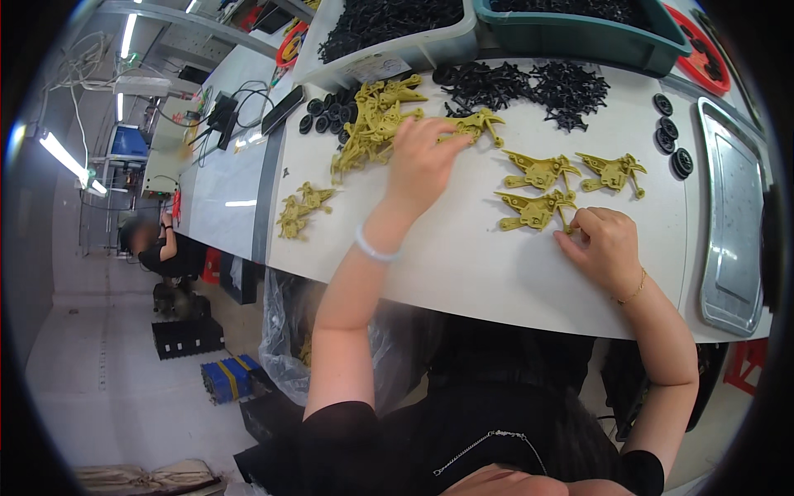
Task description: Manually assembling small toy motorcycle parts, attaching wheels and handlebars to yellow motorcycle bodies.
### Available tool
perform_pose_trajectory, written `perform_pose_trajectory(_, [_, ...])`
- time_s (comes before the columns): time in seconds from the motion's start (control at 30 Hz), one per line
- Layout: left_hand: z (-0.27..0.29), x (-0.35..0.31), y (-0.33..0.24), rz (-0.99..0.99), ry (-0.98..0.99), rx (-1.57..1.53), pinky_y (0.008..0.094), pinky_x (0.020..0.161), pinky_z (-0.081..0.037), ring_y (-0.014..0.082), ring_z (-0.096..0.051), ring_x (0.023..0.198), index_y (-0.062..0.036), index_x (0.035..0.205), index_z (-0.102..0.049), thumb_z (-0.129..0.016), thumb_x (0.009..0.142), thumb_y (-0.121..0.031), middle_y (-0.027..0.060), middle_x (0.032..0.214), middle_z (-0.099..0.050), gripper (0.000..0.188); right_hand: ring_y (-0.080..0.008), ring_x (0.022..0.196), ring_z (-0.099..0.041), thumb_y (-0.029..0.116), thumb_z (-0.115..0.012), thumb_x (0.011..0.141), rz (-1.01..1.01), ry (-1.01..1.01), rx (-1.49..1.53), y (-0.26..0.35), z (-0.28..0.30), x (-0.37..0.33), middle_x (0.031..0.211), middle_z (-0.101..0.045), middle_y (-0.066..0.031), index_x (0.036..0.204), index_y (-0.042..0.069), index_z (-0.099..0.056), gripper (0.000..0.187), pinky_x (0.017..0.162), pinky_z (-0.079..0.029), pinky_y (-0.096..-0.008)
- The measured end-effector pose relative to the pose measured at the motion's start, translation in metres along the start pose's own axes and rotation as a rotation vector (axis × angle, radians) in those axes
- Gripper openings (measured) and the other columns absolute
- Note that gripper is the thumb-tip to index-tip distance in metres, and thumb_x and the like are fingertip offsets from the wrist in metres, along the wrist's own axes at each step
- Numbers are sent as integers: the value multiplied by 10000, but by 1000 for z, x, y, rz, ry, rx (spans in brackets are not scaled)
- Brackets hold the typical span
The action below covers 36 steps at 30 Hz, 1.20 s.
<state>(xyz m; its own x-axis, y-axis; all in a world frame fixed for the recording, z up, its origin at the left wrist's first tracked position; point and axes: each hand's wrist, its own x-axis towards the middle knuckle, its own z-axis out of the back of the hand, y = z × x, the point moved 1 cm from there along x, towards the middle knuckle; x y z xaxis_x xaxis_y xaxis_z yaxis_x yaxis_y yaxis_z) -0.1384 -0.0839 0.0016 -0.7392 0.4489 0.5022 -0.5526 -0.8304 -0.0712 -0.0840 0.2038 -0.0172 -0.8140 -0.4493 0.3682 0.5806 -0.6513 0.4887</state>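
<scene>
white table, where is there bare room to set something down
Widest bare patch: between left forearm and right hand, nearer than the three yellow parts. Another strip lies between right hand and metal tray. Crowded toward the back: yellow pile, black pieces, translucent bin, green bin.

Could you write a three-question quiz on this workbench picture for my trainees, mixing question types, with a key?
1. Choice: Which is nearer the silver rectangular metal tray, the person's left-hand grip or right-hand grip?

2. True or false: Black round wheel-like pieces lie between that tray and the spread-out olive-yellow plastic parts.

3. Fill in the colour: The teal rectangular plastic bin holds a heap of small ____ pieces.

Key:
1. The right-hand grip.
2. True.
3. Black.
</scene>
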Motion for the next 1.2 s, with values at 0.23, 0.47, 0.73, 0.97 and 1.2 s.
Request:
perform_pose_trajectory(0.23, [-26, 46, 3, -189, 15, -8, 465, 1000, -368, 239, -577, 996, -120, 884, -664, -620, 754, -54, 51, 979, -627, 153, -202, 531, -559, 179, -735, 713, -2, -141, 10, -7, 10, 2, 569, -543, -31, 660, 75, -570, 202, 486, -432, -327])
perform_pose_trajectory(0.47, [34, 46, -115, -353, -99, -67, 325, 676, -526, 249, -636, 843, -40, 868, -632, -630, 725, -62, 105, 983, -632, 145, -216, 608, -588, 207, -741, 721, 95, -285, 89, 12, 48, -2, 701, -595, -45, 866, 92, -571, 252, 547, -462, -325])
perform_pose_trajectory(0.73, [-13, 26, -208, -578, 97, -190, 259, 486, -406, 144, -508, 615, -44, 744, -564, -588, 688, -84, 34, 724, -492, 74, -250, 572, -596, 90, -731, 690, -171, -94, 88, 11, 72, -80, 637, -595, -58, 754, 63, -543, 201, 535, -480, -338])
perform_pose_trajectory(0.97, [-66, 37, -233, -689, 38, -226, 243, 479, -384, 127, -488, 617, -81, 708, -524, -579, 677, -125, 14, 694, -444, 77, -174, 532, -578, 22, -721, 694, -469, -186, 162, -22, 53, -123, 629, -591, -66, 732, 33, -539, 187, 498, -464, -280])
perform_pose_trajectory(1.2, [-43, 48, -215, -612, -231, -347, 258, 586, -470, 183, -607, 752, -32, 886, -600, -596, 709, -90, 87, 876, -613, 186, -193, 511, -541, -1, -685, 723, -496, -198, 146, -27, 46, -122, 596, -538, -85, 687, 13, -486, 203, 485, -436, -280])
